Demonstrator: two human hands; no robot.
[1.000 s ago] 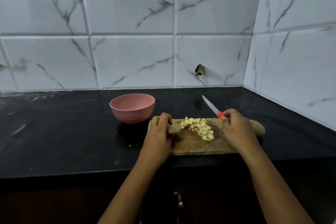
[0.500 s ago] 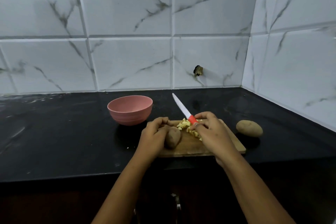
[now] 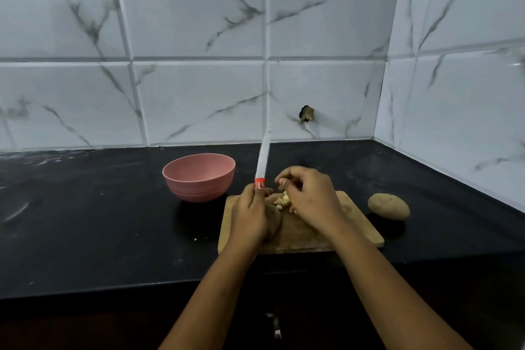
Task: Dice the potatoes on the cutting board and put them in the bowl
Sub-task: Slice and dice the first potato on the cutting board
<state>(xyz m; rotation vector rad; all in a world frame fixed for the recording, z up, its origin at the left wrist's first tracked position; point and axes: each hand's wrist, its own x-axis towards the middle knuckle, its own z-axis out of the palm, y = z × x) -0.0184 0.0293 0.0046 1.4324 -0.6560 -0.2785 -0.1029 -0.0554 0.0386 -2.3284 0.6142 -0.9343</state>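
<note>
One knife (image 3: 262, 156), blade upright, is gripped at its handle by your left hand (image 3: 250, 216), which covers one whole potato (image 3: 274, 221) on the single cutting board (image 3: 355, 224). Your right hand (image 3: 311, 199) curls over one pile of diced potato (image 3: 284, 202); whether it holds any pieces cannot be told. A second potato (image 3: 389, 206) lies on the counter (image 3: 85, 221) just right of the board; one pink bowl (image 3: 199, 176) stands to its left.

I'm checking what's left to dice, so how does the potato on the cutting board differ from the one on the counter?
The board potato lies on the cutting board, half hidden by the left hand, which holds the knife. The counter potato sits off the board to its right, untouched and in full view. Both look brown-skinned and uncut.
</note>
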